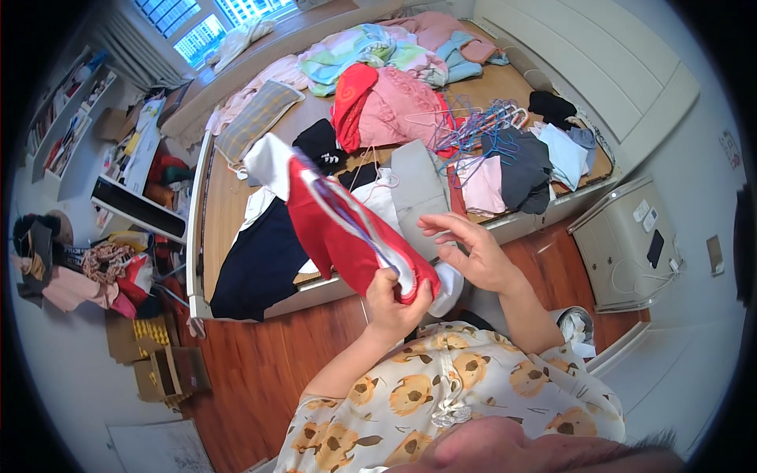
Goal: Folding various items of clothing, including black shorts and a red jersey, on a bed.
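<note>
My left hand is closed around the lower end of a red garment with a white part at its top and white and purple stripes along one side. The garment slants up to the left in front of the bed, and whether it is a top or trousers I cannot tell. Just right of its lower end, my right hand is raised with the fingers apart and nothing in it. Behind the garment, a dark navy piece of clothing drapes over the bed's front edge. Folded grey clothing lies beyond my hands.
On the bed lie a heap of hangers, a pink garment, a checked pillow and a dark grey garment. A cream cabinet stands at right, near a waste bin. Cardboard boxes sit on the floor at left.
</note>
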The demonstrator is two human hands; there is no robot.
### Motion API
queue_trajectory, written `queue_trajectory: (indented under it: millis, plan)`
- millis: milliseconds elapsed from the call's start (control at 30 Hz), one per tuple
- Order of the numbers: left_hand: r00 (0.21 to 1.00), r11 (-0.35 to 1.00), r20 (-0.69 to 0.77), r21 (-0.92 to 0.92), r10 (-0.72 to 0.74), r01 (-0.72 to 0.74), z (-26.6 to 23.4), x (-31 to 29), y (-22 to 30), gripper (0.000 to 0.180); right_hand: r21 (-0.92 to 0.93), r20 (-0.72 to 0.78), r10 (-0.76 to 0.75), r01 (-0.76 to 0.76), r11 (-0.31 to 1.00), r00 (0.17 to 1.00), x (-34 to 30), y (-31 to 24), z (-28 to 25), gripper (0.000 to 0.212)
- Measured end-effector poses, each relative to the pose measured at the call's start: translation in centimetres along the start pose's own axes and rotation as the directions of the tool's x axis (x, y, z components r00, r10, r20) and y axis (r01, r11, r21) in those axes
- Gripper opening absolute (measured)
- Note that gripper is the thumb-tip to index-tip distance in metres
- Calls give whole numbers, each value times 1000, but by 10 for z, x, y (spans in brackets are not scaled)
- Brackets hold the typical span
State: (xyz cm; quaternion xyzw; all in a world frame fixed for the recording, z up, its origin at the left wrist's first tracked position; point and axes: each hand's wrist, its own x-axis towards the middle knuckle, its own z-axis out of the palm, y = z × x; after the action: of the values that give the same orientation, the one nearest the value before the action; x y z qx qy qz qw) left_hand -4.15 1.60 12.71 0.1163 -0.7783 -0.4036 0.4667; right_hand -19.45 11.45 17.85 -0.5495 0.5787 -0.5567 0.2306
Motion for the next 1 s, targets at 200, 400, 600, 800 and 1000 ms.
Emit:
queue_trajectory:
  millis: [200,400,600,800,1000]
  plan:
    - [942,997,334,-51,-39,60,28,-31,-5,39,121,-192,31,-7,993,981,0,-3,42,44]
    - [862,994,505,-56,-50,90,11,-21,-4,30,309,-135,246,-195,931,960,1,4,38,30]
    - [989,996,130,65,-77,69,-22,-12,-28,29,304,25,203,-201,931,979,-8,2,20,25]
    - [994,956,17,272,106,-106,-38,1,-31,93,244,338,119,-209,947,934,-18,-8,28,26]
    - [975,884,-104,448,199,-133,-46,10,-30,87,179,317,45,-107,978,947,-19,-15,24,17]
